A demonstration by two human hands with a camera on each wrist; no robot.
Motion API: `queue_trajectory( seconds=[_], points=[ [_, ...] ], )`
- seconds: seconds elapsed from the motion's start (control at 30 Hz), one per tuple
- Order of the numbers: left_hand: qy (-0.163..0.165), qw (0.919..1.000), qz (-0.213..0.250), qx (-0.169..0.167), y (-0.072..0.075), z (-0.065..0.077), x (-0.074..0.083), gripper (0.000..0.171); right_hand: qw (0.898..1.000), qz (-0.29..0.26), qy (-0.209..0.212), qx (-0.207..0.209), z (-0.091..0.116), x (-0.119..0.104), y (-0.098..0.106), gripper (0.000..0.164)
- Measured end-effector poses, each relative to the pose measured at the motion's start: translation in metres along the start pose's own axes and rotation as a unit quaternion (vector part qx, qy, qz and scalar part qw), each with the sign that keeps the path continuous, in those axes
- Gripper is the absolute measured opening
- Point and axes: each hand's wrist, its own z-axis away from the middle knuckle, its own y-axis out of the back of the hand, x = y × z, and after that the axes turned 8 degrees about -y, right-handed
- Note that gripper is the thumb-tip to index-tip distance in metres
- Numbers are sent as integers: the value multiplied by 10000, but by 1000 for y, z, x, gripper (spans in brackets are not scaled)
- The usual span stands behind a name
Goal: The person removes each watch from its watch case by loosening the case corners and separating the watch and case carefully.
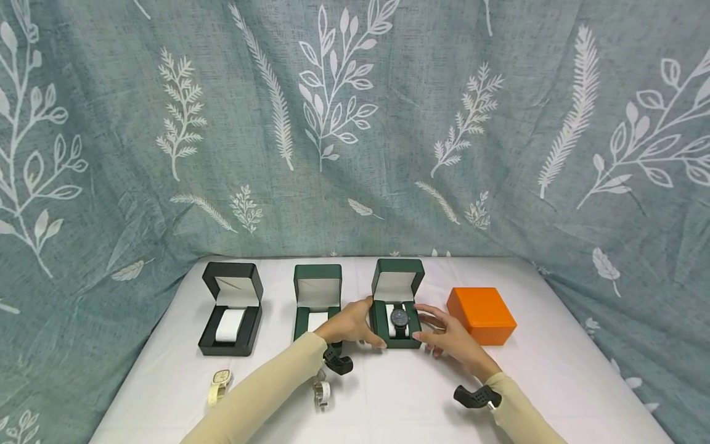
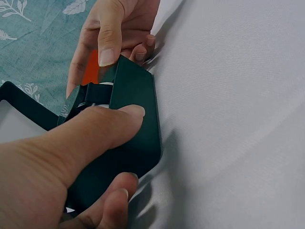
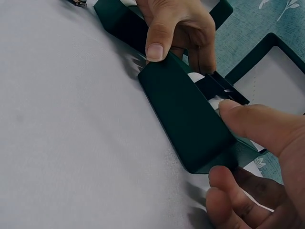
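A dark green watch box (image 1: pixel 398 265) stands with its lid up between my two hands, a black watch (image 1: pixel 399 318) wrapped round its white cushion. On the box's left side, my left hand (image 1: pixel 349 322) holds it; the left wrist view shows that thumb pressed on the front wall (image 2: pixel 138 86) with fingertips lower at the side. My right hand (image 1: pixel 452 339) grips the right side. In the right wrist view its thumb (image 3: pixel 252 119) lies over the top edge near the cushion, and its fingers curl by the lower corner.
Left of it stand another lidded green box (image 1: pixel 318 270), partly behind my left hand, and a black box (image 1: pixel 224 349) with a white cushion. An orange box (image 1: pixel 481 316) sits to the right. Nearer me lie a cream watch (image 1: pixel 219 386) and a white-and-silver watch (image 1: pixel 322 393).
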Motion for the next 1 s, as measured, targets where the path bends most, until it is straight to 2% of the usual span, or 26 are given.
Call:
queue_trajectory(
  seconds=[0.4, 0.73, 1.0],
  points=[
    [-26, 10000, -56, -9, 2, 0, 3, 121, 9999, -41, -95, 105, -2, 0, -2, 69],
    [41, 10000, -74, 15, 0, 1, 1, 122, 9999, 70, -76, 23, -1, -1, -3, 71],
    [45, 9999, -100, -15, 2, 0, 2, 122, 9993, 195, -182, 249, -2, -3, -2, 72]
  ],
)
